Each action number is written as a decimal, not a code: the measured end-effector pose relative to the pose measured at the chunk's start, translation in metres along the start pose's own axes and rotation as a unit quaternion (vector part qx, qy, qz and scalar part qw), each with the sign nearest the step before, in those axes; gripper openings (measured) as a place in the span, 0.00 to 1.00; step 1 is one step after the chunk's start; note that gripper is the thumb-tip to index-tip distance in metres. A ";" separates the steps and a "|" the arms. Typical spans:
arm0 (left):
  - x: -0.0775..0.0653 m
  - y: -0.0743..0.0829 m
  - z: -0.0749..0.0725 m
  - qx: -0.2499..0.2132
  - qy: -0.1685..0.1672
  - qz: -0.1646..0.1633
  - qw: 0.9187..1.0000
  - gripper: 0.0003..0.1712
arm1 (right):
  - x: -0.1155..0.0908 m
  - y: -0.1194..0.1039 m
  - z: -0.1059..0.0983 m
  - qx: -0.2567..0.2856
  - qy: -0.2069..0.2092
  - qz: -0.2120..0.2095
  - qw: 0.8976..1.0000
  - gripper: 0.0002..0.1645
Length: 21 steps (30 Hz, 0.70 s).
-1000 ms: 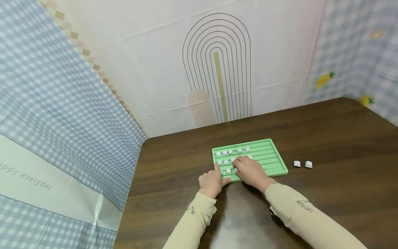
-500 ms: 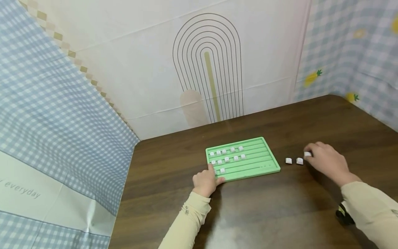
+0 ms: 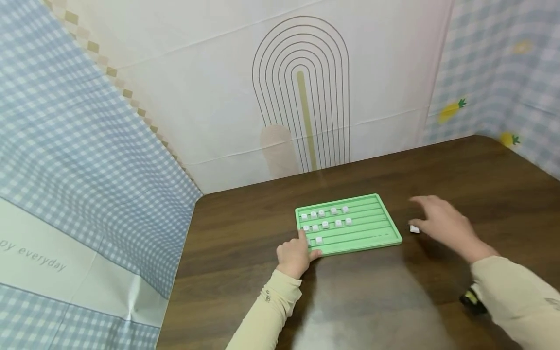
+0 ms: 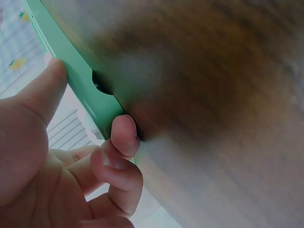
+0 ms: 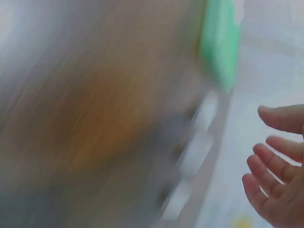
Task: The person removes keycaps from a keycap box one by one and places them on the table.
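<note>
A light green grooved board (image 3: 354, 238) lies on the dark wooden table, with rows of small white keycaps (image 3: 325, 224) along its left side. My left hand (image 3: 293, 255) grips the board's near left corner, its thumb along the front edge; in the left wrist view curled fingers lie against the board's green edge (image 4: 78, 71). To the right of the board, my right hand (image 3: 444, 223) is spread over the table beside a loose keycap (image 3: 414, 229). The right wrist view shows nothing between its parted fingers, and three blurred white keycaps (image 5: 195, 154) in a row.
The wooden table (image 3: 245, 218) reaches to a pale curtain (image 3: 218, 97) with printed arches at the back. Blue checked cloth (image 3: 109, 160) hangs at the left, and more at the right. A dark band (image 3: 473, 299) shows under the right wrist.
My right hand has left the board for the loose keycaps at the right. Half a second ago its fingers were at the rightmost one; now they are farther left. My left hand stays put.
</note>
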<state>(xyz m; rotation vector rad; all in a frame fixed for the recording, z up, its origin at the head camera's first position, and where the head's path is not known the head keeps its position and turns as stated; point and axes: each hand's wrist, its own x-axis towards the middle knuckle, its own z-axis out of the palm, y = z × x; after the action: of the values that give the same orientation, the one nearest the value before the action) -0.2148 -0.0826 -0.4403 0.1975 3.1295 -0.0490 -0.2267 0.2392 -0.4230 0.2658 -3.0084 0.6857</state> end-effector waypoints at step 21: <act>-0.001 0.003 0.006 0.027 0.044 0.002 0.999 0.38 | 0.043 -0.145 0.120 -0.062 0.037 -0.208 0.975 0.04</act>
<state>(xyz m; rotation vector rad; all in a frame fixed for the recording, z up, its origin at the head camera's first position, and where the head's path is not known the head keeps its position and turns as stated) -0.2135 -0.0795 -0.4466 0.2130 3.2178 -0.1291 -0.2443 0.0517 -0.4659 0.8112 -2.7708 0.4537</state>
